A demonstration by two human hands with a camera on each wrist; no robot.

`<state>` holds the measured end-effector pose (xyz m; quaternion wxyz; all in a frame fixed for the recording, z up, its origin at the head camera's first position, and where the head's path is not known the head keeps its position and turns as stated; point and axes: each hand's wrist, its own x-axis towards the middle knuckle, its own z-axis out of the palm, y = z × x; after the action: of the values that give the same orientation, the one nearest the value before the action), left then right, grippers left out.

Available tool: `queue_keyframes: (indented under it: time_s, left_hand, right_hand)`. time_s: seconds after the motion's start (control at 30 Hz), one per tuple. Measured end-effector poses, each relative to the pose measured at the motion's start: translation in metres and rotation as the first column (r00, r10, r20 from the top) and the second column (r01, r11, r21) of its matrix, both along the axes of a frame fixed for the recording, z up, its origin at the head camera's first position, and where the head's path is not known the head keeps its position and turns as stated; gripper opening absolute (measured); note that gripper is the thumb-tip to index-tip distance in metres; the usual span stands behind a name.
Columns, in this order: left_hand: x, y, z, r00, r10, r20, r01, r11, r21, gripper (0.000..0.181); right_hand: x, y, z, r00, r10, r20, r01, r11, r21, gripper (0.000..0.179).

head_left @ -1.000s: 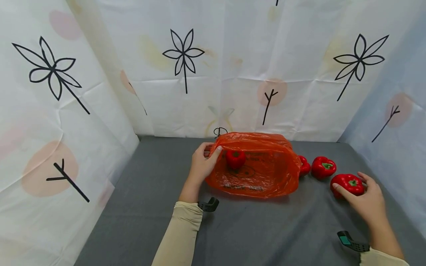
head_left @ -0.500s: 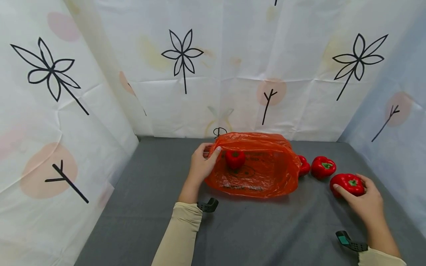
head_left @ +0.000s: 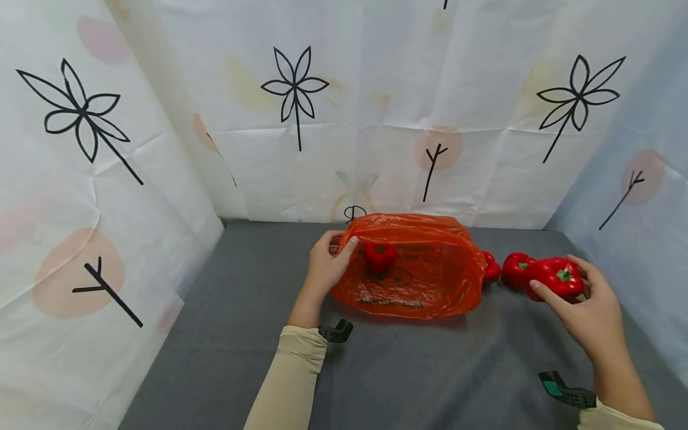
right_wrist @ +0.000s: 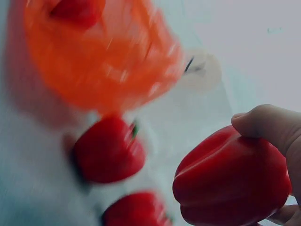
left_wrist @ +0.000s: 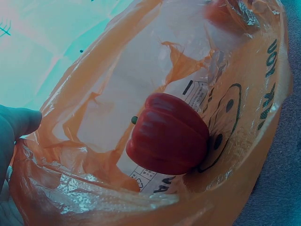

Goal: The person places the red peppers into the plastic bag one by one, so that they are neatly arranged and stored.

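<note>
My left hand (head_left: 328, 263) pinches the left rim of an orange plastic bag (head_left: 424, 292), whose mouth is spread towards me. Inside the bag lies one red bell pepper (left_wrist: 169, 134), on its side with its green stem to the left in the left wrist view. On the right, my right hand (head_left: 596, 310) grips another red bell pepper (head_left: 556, 278) between thumb and fingers. In the right wrist view this held pepper (right_wrist: 230, 179) is lifted off the table.
Two more red peppers sit right of the bag: one pepper (head_left: 491, 267) against its side, the other pepper (head_left: 515, 270) partly behind the held one. A grey cloth (head_left: 398, 370) covers the table. White patterned curtains (head_left: 349, 119) close off the back and sides.
My right hand has raised its pepper from the table and brought it slightly left, so it now overlaps the neighbouring pepper. The left hand and the bag have stayed put.
</note>
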<state>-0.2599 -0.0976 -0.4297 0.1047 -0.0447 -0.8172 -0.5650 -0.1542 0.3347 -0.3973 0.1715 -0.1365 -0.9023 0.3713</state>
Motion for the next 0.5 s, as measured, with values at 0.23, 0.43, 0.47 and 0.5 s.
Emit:
queue_keyframes:
  time_s: [0.23, 0.43, 0.47, 0.5]
  left_hand:
    - [0.001, -0.001, -0.001, 1.0, -0.013, -0.017, 0.013, 1.0, 0.016, 0.044]
    - [0.001, -0.001, 0.0, 1.0, -0.004, -0.025, 0.004, 1.0, 0.013, 0.044]
    - [0.001, 0.0, 0.0, 1.0, -0.002, -0.023, 0.003, 1.0, 0.01, 0.044]
    - [0.002, 0.0, 0.0, 1.0, -0.001, -0.02, 0.001, 1.0, 0.007, 0.044]
  right_hand:
    - [0.008, -0.041, 0.03, 0.975, 0.181, -0.129, -0.18, 0.983, 0.02, 0.083]
    - [0.007, -0.085, 0.032, 0.9, 0.374, -0.223, -0.371, 0.927, 0.058, 0.083]
    - [0.006, -0.092, 0.03, 0.887, 0.4, -0.229, -0.395, 0.916, 0.069, 0.083]
    - [0.005, -0.099, 0.027, 0.875, 0.426, -0.229, -0.42, 0.904, 0.077, 0.083]
